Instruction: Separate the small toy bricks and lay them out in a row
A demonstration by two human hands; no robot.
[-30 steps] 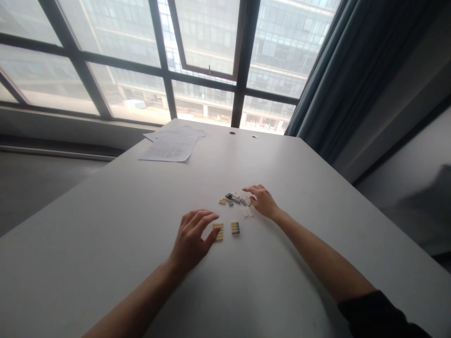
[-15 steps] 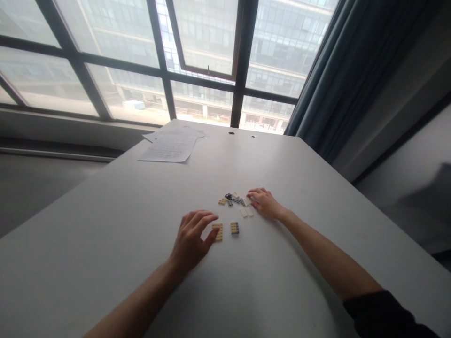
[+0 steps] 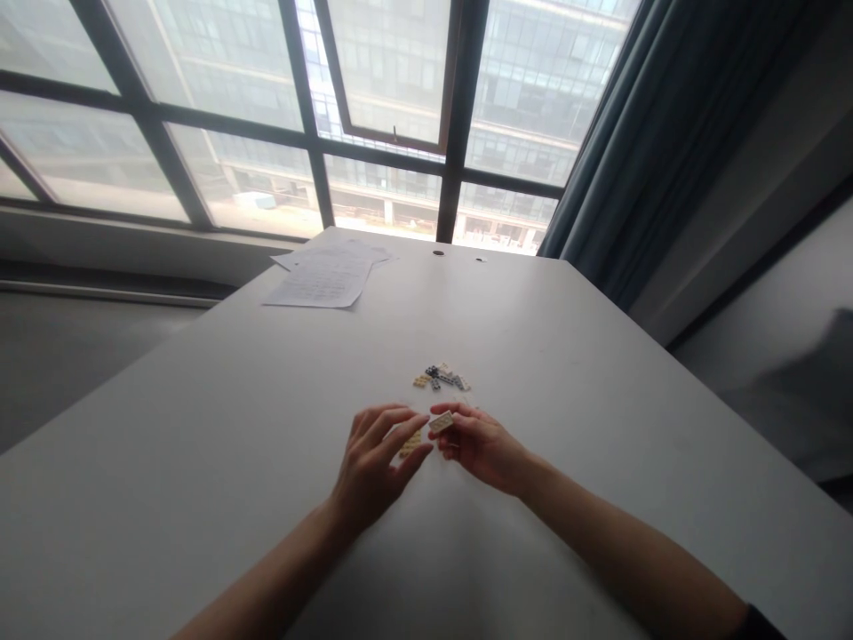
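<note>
Overlapping the yellow plate (image 3: 410, 444), the left hand (image 3: 373, 456), loose bricks (image 3: 446, 379) beyond.

A white table (image 3: 573, 356) spreads beneath the person's grip. Just beyond the right hand (image 3: 490, 449) lies a loose pile of small studded bricks (image 3: 445, 380) (yellow, white, grey and dark ones mixed). Left of its grip, a yellow studded plate (image 3: 411, 442) lies partly hidden by the left hand (image 3: 373, 458). Overlapping printed papers (image 3: 323, 277) rest well beyond both, leftward.
</note>
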